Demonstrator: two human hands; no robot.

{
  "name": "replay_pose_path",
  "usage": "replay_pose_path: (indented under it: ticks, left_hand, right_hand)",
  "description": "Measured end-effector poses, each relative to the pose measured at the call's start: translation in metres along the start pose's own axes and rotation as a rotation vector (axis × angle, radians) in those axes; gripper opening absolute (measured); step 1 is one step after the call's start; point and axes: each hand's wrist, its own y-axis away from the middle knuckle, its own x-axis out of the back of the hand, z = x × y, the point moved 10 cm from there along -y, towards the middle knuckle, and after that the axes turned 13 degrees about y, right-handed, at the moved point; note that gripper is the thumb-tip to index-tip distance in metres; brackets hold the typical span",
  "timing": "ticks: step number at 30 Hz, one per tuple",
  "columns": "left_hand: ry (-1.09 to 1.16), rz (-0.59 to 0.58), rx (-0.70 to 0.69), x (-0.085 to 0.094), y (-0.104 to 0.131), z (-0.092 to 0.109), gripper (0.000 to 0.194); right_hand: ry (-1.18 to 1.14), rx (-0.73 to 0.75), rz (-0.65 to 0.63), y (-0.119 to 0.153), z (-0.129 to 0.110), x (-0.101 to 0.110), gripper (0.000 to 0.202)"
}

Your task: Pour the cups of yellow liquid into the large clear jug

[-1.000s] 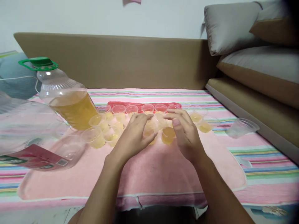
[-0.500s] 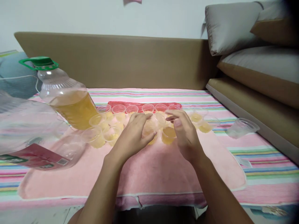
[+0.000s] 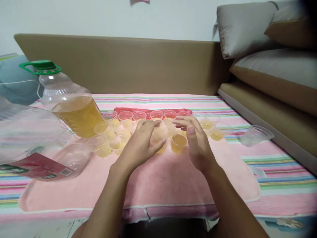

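Observation:
Several clear plastic cups with yellow liquid stand in rows on a pink mat (image 3: 158,188). My left hand (image 3: 143,142) is over the middle of the rows, fingers apart, beside a cup (image 3: 158,135) partly behind its thumb. My right hand (image 3: 195,138) hovers to the right of a filled cup (image 3: 179,143), its fingers stretched out and nothing seen in it. A clear cup (image 3: 168,127) between the two hands looks tilted. Cups at the left (image 3: 99,145) and at the right (image 3: 217,132) stand outside the hands.
A large green-capped bottle of yellow liquid (image 3: 76,112) stands at left, with another clear bottle (image 3: 42,145) nearer. An empty cup (image 3: 256,135) is tilted at right. Behind the cups lies a red plastic package (image 3: 146,110). Cushions (image 3: 274,69) are stacked at right.
My right hand's fingers have shifted slightly left and straightened a little. My left hand has barely moved. The cups look the same.

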Motion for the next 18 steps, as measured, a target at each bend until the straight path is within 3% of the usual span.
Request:
replay_pose_path:
  ticks: [12,18]
  left_hand:
    - [0.032,0.016,0.019,0.0057,0.0005,-0.0038,0.048]
    - [0.002,0.009,-0.01,0.0045,0.0005,-0.0015,0.051]
  right_hand:
    - [0.017,-0.007,0.028,-0.0011,0.0003,0.0027,0.051]
    - [0.036,-0.007,0.017,-0.0022,-0.0021,0.0031,0.038]
